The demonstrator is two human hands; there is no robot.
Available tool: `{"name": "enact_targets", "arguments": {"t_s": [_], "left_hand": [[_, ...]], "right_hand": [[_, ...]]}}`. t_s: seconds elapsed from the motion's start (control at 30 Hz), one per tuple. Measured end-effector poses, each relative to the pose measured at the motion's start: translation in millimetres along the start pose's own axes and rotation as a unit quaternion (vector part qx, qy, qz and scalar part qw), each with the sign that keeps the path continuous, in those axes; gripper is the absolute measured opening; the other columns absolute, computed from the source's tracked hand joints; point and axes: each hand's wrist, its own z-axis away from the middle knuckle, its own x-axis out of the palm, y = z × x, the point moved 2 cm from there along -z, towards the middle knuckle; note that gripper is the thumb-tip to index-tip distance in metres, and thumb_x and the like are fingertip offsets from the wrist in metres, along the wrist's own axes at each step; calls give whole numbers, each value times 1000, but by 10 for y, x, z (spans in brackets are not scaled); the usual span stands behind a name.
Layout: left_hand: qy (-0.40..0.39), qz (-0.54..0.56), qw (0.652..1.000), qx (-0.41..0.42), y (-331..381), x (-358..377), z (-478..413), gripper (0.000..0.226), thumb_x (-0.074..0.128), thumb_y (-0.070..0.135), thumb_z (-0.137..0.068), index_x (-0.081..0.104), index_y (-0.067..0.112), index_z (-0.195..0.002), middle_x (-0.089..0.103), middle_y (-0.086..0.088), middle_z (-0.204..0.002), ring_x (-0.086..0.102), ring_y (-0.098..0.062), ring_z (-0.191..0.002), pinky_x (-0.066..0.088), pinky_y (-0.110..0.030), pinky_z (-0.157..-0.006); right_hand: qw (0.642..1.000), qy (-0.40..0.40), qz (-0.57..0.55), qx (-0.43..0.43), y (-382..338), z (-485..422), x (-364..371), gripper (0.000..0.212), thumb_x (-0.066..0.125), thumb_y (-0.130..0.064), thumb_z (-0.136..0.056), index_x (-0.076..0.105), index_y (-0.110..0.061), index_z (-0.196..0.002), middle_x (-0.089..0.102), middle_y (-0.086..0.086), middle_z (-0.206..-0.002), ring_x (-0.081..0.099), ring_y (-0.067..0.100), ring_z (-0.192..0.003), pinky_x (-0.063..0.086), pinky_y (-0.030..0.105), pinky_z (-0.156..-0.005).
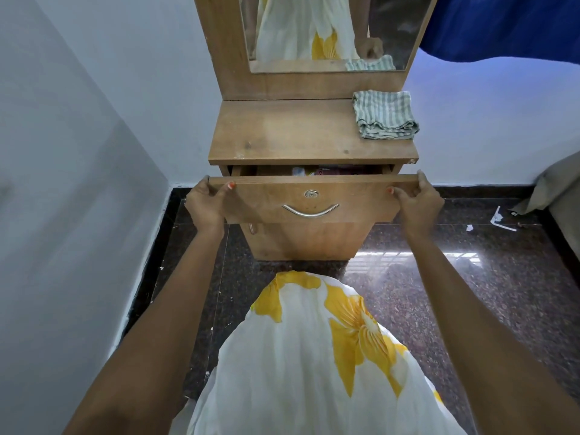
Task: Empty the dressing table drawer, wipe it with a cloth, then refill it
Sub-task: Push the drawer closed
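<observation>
Both hands clamped on the drawer front

Both hands hold the drawer (310, 199) by its front panel. The left hand (205, 204) wraps the left end and the right hand (419, 202) the right end, thumbs on the face and fingers hooked over the top edge. Neither touches the curved metal handle (310, 211) or the small lock (311, 193) above it.

The drawer stands only a little way out of the dressing table (298, 133), just under the tabletop. A narrow slot shows some colourful packets (309, 171) inside, too hidden to name, so emptying has not begun.

The drawer looks like stiff laminated board, rigid and not fragile, and probably moderately heavy with its load. Its smooth face could slip under the thumbs. Holding it at the two ends seems sound, since an even pull should keep it from twisting or jamming. If it comes right out it may tip forward, so support from below would be safer.

A folded striped cloth (384, 116) lies on the right rear of the tabletop, against the mirror (314, 32) frame, within reach for wiping. The bare part of the tabletop could take the contents.

Little blocks the pull — the person's white and yellow dress (314, 356) hangs nearest the drawer's path. Paper scraps (502, 219) lie on the dark polished floor (470, 293) to the right, well apart.
</observation>
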Motion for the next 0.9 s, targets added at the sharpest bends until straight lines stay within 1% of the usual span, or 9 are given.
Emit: {"name": "enact_targets", "arguments": {"t_s": [0.03, 0.13, 0.27, 0.37, 0.5, 0.6, 0.67, 0.77, 0.9], "left_hand": [[-1, 11, 1000, 0, 3, 18, -25, 18, 70, 19, -78, 64, 4, -87, 67, -5, -90, 60, -13, -83, 54, -40, -86], [-14, 42, 999, 0, 14, 72, -75, 16, 70, 16, -79, 65, 6, -91, 67, -2, -86, 59, -11, -80, 54, -37, -85], [-37, 59, 997, 21, 2, 117, -132, 30, 69, 12, -78, 64, 14, -108, 68, -1, -96, 62, -11, -91, 52, -30, -86], [-32, 63, 997, 33, 0, 152, -173, 33, 68, 9, -78, 63, 10, -110, 68, -4, -101, 63, -14, -95, 52, -34, -89], [-10, 67, 997, 20, 3, 207, -241, 25, 68, 9, -79, 64, 3, -103, 67, -6, -96, 62, -15, -90, 53, -39, -90], [5, 68, 998, 16, 10, 243, -286, 21, 69, 8, -78, 65, 2, -98, 67, -6, -91, 61, -13, -83, 54, -36, -85], [15, 76, 997, 11, 10, 268, -310, 20, 69, 5, -77, 65, -1, -96, 66, -7, -89, 60, -5, -74, 52, -31, -77], [29, 84, 996, 1, -9, 306, -364, 16, 66, 4, -78, 66, 0, -93, 66, -4, -84, 56, 6, -63, 48, -23, -69], [40, 76, 996, -2, -15, 341, -393, 13, 65, 5, -78, 66, 1, -90, 65, 1, -78, 54, 2, -63, 47, -18, -65]], "right_hand": [[1000, -1, -10, 2, -7, -30, 12, 60, 71, -14, -77, 47, 0, -130, 63, 13, -113, 57, 17, -100, 40, 9, -81], [999, 5, -36, 4, 13, -132, 66, 49, 73, -16, -73, 58, -5, -118, 67, 12, -108, 62, 22, -98, 51, 27, -86], [999, 7, -50, 3, -16, -216, 123, 37, 73, -15, -74, 63, -6, -109, 69, 11, -103, 64, 19, -92, 50, 25, -80], [997, 15, -78, 18, -11, -249, 159, 36, 73, -15, -74, 65, -3, -106, 69, 12, -103, 63, 17, -91, 50, 22, -79], [997, 24, -62, 39, 12, -303, 214, 32, 73, -20, -75, 66, 0, -99, 69, 13, -97, 58, 13, -81, 39, 1, -52], [997, 31, -54, 44, 1, -342, 231, 32, 72, -22, -76, 65, 4, -94, 65, 7, -88, 55, 15, -76, 36, 2, -46], [998, 33, -43, 44, -12, -360, 244, 31, 71, -21, -77, 64, 6, -90, 59, 5, -82, 52, 13, -70, 35, 3, -44], [997, 38, -43, 48, -8, -393, 275, 22, 66, -19, -78, 65, 3, -84, 58, 6, -77, 43, 1, -55, 31, 4, -42], [997, 43, -40, 52, -3, -419, 290, 21, 63, -17, -81, 65, 4, -81, 59, 7, -76, 50, 12, -67, 29, 6, -39]]}}
